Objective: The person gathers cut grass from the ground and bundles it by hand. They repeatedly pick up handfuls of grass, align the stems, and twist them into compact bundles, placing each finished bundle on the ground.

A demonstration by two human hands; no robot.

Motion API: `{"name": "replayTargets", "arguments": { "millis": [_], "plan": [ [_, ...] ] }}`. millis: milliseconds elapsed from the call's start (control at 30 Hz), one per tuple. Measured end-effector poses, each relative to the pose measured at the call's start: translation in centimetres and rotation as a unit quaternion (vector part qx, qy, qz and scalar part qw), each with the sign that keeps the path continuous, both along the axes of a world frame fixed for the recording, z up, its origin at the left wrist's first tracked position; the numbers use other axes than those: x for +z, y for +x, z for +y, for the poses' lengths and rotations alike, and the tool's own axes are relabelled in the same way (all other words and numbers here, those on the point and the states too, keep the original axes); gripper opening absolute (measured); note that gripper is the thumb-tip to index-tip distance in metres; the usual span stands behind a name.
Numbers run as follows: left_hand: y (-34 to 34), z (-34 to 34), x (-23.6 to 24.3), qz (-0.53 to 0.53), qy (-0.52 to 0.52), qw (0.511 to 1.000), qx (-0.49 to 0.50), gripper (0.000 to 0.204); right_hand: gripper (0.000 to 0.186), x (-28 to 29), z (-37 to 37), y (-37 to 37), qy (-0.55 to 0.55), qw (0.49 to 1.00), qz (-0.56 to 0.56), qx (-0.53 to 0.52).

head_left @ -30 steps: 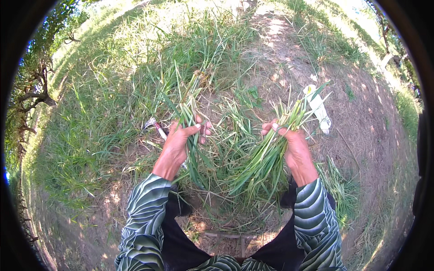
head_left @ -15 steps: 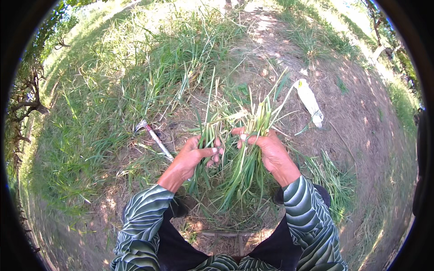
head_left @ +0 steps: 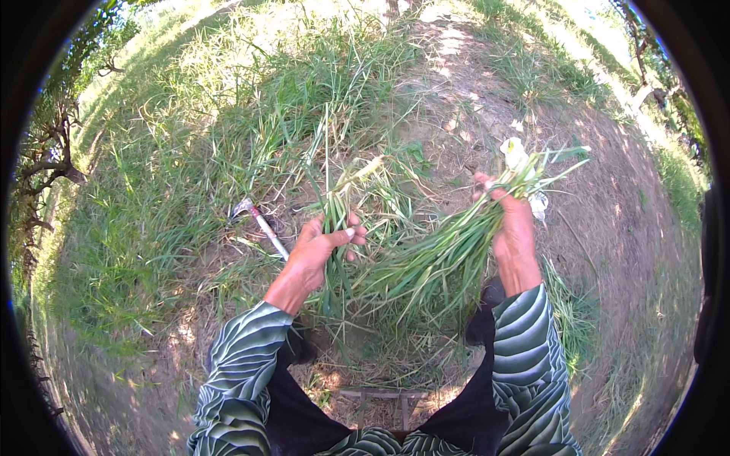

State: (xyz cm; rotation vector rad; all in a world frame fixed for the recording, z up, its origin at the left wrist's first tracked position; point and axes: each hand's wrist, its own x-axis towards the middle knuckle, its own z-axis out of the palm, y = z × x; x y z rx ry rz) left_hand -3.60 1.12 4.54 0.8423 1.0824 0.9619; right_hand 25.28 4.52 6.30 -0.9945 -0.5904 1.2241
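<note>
My left hand [head_left: 319,251] is closed round a small bundle of green grass [head_left: 335,208], its pale stem ends pointing up. My right hand [head_left: 511,232] grips a larger, longer bundle [head_left: 433,262], held at its pale ends on the right while the leaves trail down toward the middle. A hand tool [head_left: 268,230] with a metal head and red-and-pale handle lies just left of my left hand. A crumpled white item [head_left: 514,153], possibly a bag, is partly hidden behind the right-hand bundle.
Tall grass [head_left: 190,167] covers the left and far ground. A bare dirt strip [head_left: 608,220] runs at the right. Cut grass [head_left: 572,323] lies right of my dark shoe [head_left: 480,319]. A low slatted seat [head_left: 380,395] shows between my legs; trees [head_left: 57,167] line the rim.
My hands came close together half a second ago; since then my right hand has swung up and right with its bundle, tilting it sideways. My left hand has risen slightly.
</note>
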Motion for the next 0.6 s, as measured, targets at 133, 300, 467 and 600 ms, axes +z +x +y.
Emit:
{"name": "replayTargets", "arguments": {
  "millis": [133,300,467,600],
  "plan": [
    [-0.1,0.3,0.2,-0.01,0.015,0.999,0.042,0.017,0.026,0.4,0.0,1.0,0.007,0.997,-0.063,-0.048],
    [0.3,0.7,-1.1,0.008,0.038,0.998,0.055,0.015,0.024,0.3,-1.7,-2.2,0.026,0.987,-0.133,0.09],
    [1.6,0.5,-1.3,0.023,0.031,0.999,0.032,0.015,0.03,0.1,-3.5,-5.5,0.046,0.968,-0.117,0.219],
    [3.4,-0.1,-2.1,0.087,0.025,0.995,-0.036,0.012,0.037,-0.2,-3.7,-6.8,0.063,0.972,-0.097,0.206]
  ]
}}
